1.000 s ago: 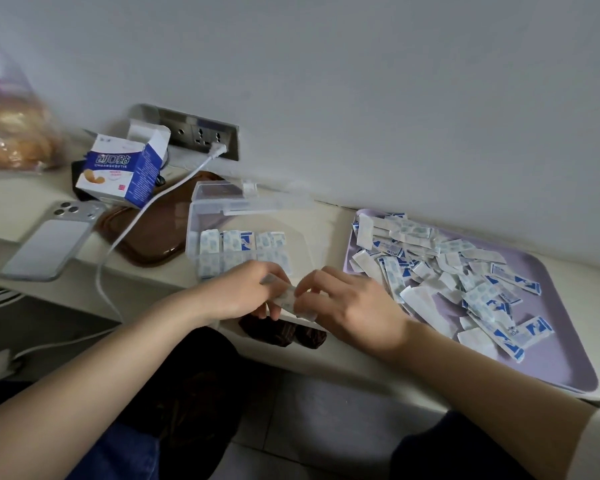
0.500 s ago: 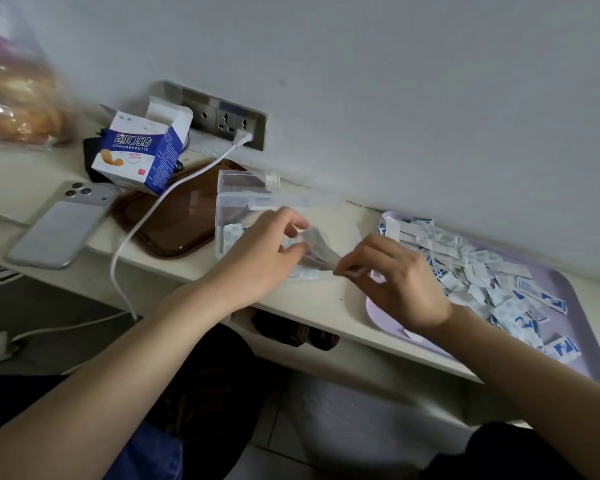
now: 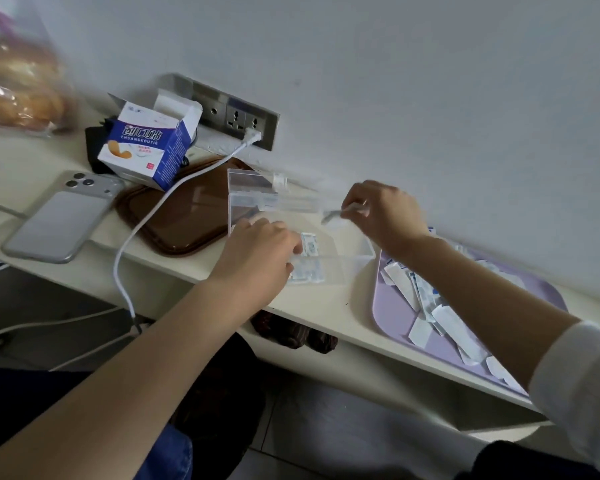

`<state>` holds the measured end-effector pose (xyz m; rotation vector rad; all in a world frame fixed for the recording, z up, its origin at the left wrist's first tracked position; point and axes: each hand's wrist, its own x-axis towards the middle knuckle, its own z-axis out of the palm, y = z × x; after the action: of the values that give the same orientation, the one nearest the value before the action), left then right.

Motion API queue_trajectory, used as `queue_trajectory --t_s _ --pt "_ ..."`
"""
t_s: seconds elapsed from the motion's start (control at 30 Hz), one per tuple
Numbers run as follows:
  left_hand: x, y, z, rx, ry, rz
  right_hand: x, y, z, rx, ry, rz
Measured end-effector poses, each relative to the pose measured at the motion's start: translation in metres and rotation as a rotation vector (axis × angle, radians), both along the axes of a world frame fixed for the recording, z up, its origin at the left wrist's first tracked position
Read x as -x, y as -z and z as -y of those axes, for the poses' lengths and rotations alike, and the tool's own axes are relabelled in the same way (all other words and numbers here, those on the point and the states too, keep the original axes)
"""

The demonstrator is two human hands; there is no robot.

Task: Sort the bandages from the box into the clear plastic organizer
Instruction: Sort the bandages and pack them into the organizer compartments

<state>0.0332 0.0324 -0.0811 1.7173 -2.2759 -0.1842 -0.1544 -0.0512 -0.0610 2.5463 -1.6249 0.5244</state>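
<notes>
Grey floor [image 3: 326, 427] nearest, open below the ledge. Above it, cream ledge [image 3: 326, 303] slanting from left down to the lower right, front edge bare between the two forearms. Lower shelf beneath, with a dark bundle [image 3: 291, 330] tucked just under the lip. White cable [image 3: 129, 271] draped over the front edge on the left, hanging toward the floor.

On the ledge, right: lilac tray [image 3: 395, 317], near corner close to the front edge, strewn with loose wrapped bandages [image 3: 447, 320], partly hidden behind the right forearm and its white sleeve [image 3: 582, 375]. Centre: clear plastic organizer [image 3: 357, 258], just left of the lilac tray, lid [image 3: 246, 185] tipped up at the back. Left of that: brown tray [image 3: 181, 216] just beside the organizer, then a phone [image 3: 59, 216] lying face down.

Left hand [image 3: 257, 251] back up, fingers bent down into the organizer's near left part, tips at the blue-and-white sorted bandages [image 3: 309, 244] lying flat inside; impossible to tell whether pinching one or only resting. Right hand [image 3: 385, 213] raised over the organizer's far right side, thumb and forefinger pinching one end of a single bandage [image 3: 336, 213], blurred, free end pointing left above the open compartment, apart from the walls and from the left hand.

Farther back: bandage box [image 3: 146, 143], blue and white, flap open, at the brown tray's far left corner. Behind it, socket strip [image 3: 236, 116] on the pale wall with the cable plugged in. Far left, blurred clear bag of bread [image 3: 18, 88].
</notes>
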Motion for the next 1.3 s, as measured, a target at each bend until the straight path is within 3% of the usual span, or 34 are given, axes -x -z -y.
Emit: queue_trajectory --t_s 0.07,0.23,0.37,0.6,0.83,1.13,1.3 --pt "0.001 0.001 0.000 0.001 -0.012 0.004 -0.004 0.005 0.004 -0.043 0.020 -0.137" --pt "0.001 0.001 -0.001 0.036 -0.045 -0.004 -0.014 0.007 0.013 -0.068 0.038 -0.228" --pt "0.001 0.001 -0.004 0.057 -0.052 -0.003 -0.016 0.011 0.012 -0.257 0.003 -0.449" --pt "0.001 0.002 -0.002 0.080 -0.050 -0.006 -0.035 0.006 0.024 -0.639 -0.042 -0.657" --pt "0.000 0.003 0.000 0.055 -0.048 -0.041 -0.037 0.014 0.028 -0.557 -0.090 -0.681" --pt "0.002 0.003 0.002 0.043 -0.047 -0.014 -0.037 0.015 0.028 -0.759 -0.158 -0.756" --pt "0.001 0.007 0.003 0.044 -0.049 -0.032 -0.037 0.011 0.027 -0.754 -0.159 -0.766"
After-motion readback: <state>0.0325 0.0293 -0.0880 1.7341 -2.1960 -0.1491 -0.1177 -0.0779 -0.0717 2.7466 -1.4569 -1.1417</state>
